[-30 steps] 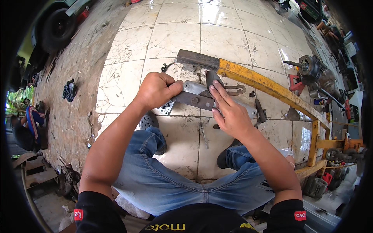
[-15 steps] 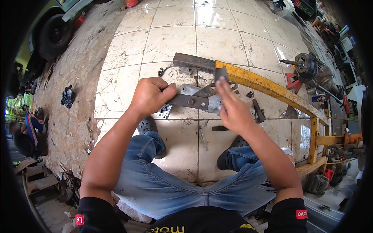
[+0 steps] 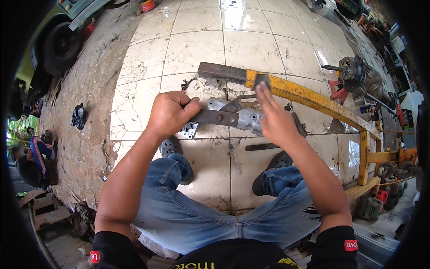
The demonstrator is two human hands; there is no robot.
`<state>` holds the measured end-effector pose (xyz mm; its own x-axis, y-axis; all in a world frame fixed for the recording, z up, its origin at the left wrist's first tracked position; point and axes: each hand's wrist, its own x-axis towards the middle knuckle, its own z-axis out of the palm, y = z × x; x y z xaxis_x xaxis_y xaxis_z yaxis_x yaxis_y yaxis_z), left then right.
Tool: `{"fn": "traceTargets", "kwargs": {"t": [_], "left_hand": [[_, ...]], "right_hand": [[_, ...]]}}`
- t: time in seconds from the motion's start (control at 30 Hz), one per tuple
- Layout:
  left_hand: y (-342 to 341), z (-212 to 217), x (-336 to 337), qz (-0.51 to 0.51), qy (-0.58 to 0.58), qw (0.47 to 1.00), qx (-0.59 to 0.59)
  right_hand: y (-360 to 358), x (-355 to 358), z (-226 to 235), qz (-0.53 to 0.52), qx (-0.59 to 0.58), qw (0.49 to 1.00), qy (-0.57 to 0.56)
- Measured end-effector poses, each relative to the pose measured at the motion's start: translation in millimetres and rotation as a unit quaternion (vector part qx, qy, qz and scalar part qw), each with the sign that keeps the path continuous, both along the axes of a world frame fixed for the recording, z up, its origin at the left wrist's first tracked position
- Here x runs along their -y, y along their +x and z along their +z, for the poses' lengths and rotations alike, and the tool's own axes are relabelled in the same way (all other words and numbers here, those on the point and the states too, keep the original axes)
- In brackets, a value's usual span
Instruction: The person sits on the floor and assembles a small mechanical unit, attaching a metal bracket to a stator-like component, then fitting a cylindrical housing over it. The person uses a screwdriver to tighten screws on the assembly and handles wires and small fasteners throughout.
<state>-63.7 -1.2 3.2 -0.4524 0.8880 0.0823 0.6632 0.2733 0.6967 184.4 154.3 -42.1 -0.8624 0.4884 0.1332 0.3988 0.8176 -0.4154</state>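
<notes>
1. The left hand [image 3: 172,114] is closed in a fist around the left end of a dark flat bar [image 3: 216,118], thumb on top.
2. The bar runs from that fist to the right, and a bolt head shows on it just past the knuckles.
3. The bar's right end lies on a grey metal bracket [image 3: 248,119], which sits between the two hands.
4. The right hand [image 3: 275,121] is open, fingers straight and together, pointing away from the person.
5. Its palm lies over the right part of the bracket; whether it presses on it cannot be told.
6. Its fingertips touch a small dark block [image 3: 261,80], which rests on a yellow frame [image 3: 309,97] just beyond the hand.
7. The frame runs from beyond the fingertips off to the right, then bends down toward the person's right side.
8. A dark steel tube [image 3: 221,72] joins the frame's near end, beyond both hands.
9. A perforated silver plate [image 3: 188,130] lies on the tiled floor [image 3: 197,49] just under the left fist.
10. A thin dark strip [image 3: 262,146] lies on the tiles below the right wrist.
11. The person crouches in blue jeans [image 3: 201,215], knees below both forearms.
</notes>
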Motion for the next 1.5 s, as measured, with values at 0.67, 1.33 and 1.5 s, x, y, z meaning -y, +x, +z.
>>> {"fn": "traceTargets", "kwargs": {"t": [0.67, 1.33, 1.5], "left_hand": [[6.6, 1.8, -10.1, 0.046, -0.117, 0.989, 0.073], [33.2, 1.0, -13.9, -0.01, -0.147, 0.98, 0.132], [39.1, 1.4, -10.3, -0.03, -0.139, 0.979, 0.148]], "right_hand": [[-12.9, 11.4, 8.6, -0.007, -0.15, 0.988, -0.019], [-18.5, 38.9, 12.9, 0.003, 0.037, 0.994, 0.1], [-19.2, 33.4, 18.1, -0.029, 0.064, 0.993, 0.095]]}}
